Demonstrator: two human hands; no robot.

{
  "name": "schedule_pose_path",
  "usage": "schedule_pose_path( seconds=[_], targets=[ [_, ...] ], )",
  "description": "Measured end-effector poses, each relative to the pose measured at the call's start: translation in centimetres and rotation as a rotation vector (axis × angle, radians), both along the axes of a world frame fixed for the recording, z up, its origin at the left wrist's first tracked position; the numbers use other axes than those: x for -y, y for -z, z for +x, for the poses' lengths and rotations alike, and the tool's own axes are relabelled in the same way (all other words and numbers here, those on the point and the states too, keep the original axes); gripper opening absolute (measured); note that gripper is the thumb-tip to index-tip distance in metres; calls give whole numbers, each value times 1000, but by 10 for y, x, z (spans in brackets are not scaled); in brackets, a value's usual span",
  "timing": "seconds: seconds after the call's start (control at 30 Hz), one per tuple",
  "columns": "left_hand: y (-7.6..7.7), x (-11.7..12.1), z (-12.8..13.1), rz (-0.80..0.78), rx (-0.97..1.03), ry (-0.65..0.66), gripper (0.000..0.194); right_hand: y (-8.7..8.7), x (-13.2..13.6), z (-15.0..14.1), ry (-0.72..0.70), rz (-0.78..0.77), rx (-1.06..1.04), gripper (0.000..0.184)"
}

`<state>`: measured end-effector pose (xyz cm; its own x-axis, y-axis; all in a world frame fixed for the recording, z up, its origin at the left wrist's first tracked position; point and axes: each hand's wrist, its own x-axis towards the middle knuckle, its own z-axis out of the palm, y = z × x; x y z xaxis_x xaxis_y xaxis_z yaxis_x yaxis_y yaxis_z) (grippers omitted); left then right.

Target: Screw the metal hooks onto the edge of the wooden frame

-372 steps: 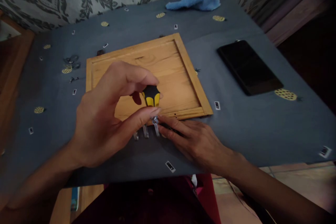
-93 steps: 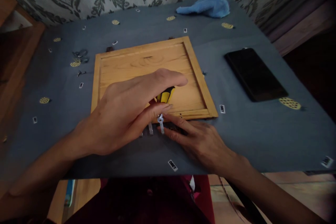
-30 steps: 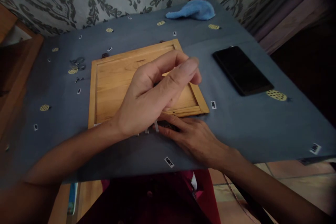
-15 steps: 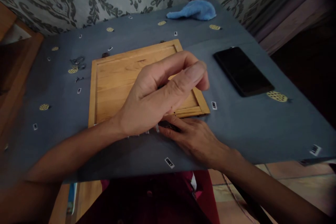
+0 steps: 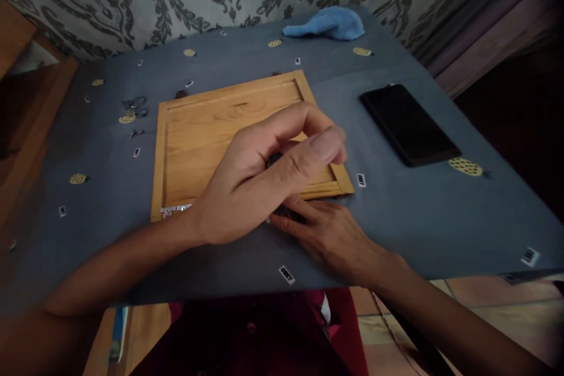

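Observation:
My left hand (image 5: 264,173) is curled closed over the front edge of a framed wooden panel (image 5: 198,141). Inside it is a screwdriver (image 5: 274,158); only a dark bit of its handle shows between thumb and fingers, and its tip is hidden. A silver metal hook rail (image 5: 176,208) lies along the panel's front edge, mostly covered by my left wrist and hand. From the right, my right hand (image 5: 332,232) reaches to the rail's hidden right end, with its fingers closed there under my left hand. A dark strip shows between those fingers.
A black tablet or large phone (image 5: 409,123) lies to the right. At the back is a blue cloth (image 5: 330,23). Scissors (image 5: 136,104) and a small metal piece (image 5: 137,134) lie left of the panel. A patterned grey cloth (image 5: 396,211) covers the table.
My left hand was pinching the yellow-and-black screwdriver handle from the side; it has since rolled over, hiding handle and hooks. My right hand stays at the rail. The view shifts slightly.

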<state>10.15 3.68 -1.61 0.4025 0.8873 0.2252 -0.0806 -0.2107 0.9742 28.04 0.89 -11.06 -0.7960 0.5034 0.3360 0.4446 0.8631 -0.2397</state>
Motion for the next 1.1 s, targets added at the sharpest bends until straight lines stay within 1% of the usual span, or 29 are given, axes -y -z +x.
schedule_pose_path(
  seconds=[0.07,0.23,0.3,0.37,0.47,0.6,0.67,0.8,0.97,1.1],
  targets=[
    [-2,2,1,6,6,-40,20,0,0,0,2,-4,-1,38],
    [-14,4,3,32,159,-244,23,0,1,1,-2,-7,45,42],
    [-18,5,1,22,181,-273,25,0,1,1,-5,-4,35,42],
    [-17,6,-2,7,185,-252,27,0,1,2,0,-7,29,41],
    [-9,6,-3,-8,198,-216,26,1,1,2,7,-12,24,40],
    [-1,4,-1,22,201,-213,25,1,0,2,-8,-22,8,41],
    [0,4,-1,42,186,-222,24,1,0,2,-12,-25,8,41],
    [0,3,-1,16,135,-232,24,1,0,1,-7,-14,15,41],
    [2,2,0,5,167,-204,23,-1,0,1,0,-4,10,39],
    [2,4,-2,9,124,-178,22,0,0,2,-3,-14,20,38]
  ],
)
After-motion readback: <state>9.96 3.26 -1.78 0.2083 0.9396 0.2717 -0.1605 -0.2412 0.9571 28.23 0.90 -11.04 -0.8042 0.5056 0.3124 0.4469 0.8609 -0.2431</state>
